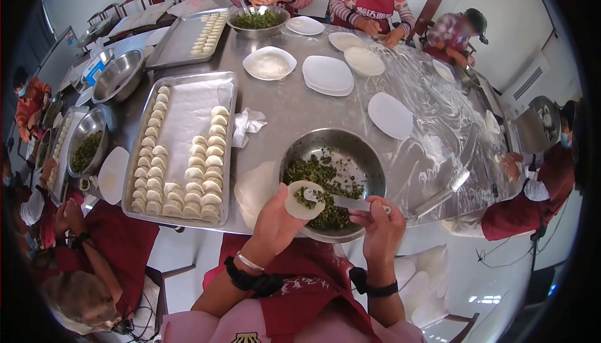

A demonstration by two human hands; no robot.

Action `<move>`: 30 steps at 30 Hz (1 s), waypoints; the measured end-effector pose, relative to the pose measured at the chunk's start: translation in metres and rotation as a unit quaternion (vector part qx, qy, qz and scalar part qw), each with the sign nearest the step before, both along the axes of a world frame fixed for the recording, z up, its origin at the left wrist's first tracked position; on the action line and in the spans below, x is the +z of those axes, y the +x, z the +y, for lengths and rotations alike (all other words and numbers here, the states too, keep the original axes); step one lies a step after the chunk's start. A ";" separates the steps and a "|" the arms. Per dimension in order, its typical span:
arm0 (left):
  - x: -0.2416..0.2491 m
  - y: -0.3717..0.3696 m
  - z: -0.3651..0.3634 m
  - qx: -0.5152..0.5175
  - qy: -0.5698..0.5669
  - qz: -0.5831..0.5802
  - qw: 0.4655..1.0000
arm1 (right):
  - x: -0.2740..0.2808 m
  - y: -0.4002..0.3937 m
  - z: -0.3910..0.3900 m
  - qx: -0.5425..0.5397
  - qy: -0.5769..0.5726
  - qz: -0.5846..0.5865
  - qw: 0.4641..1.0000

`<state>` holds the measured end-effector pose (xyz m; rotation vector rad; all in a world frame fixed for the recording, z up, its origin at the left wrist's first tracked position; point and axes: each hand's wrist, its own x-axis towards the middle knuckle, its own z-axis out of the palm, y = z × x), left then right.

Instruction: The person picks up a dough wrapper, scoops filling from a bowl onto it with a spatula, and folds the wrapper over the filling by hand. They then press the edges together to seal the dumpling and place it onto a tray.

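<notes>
My left hand point(274, 221) holds a round dumpling wrapper point(293, 209) with a small heap of green filling on it. In my right hand point(383, 225) is a metal spoon point(350, 203), its tip resting at the filling on the wrapper. Both hands are over the near edge of a large steel bowl point(370, 155), which is part full of chopped green filling point(308, 171). Left of the bowl lies a pale stack of wrappers point(253, 194), partly hidden by my left hand. Beyond it, a metal tray point(181, 102) carries several rows of folded dumplings point(213, 155).
A crumpled tissue point(249, 124) lies beside the tray. White plates point(390, 116) stand farther back, and flour point(438, 149) covers the table's right side. A rolling pin-like tool point(442, 194) lies near the right edge. Several co-workers in red aprons surround the table; one person point(526, 186) stands at right.
</notes>
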<state>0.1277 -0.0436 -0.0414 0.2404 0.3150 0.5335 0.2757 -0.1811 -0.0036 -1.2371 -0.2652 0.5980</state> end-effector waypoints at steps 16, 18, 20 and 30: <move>0.010 -0.009 -0.006 -0.032 0.026 0.037 0.998 | -0.022 0.016 0.006 0.055 -0.027 0.034 0.998; 0.009 -0.009 -0.004 -0.041 0.026 0.028 0.998 | -0.016 0.016 0.003 0.064 -0.016 0.023 0.998; 0.008 -0.010 -0.003 -0.047 0.035 0.028 0.998 | -0.012 0.018 0.000 0.084 -0.003 0.027 0.996; 0.014 -0.012 -0.011 -0.056 0.047 0.049 0.996 | -0.014 0.017 0.000 0.100 -0.021 0.004 0.995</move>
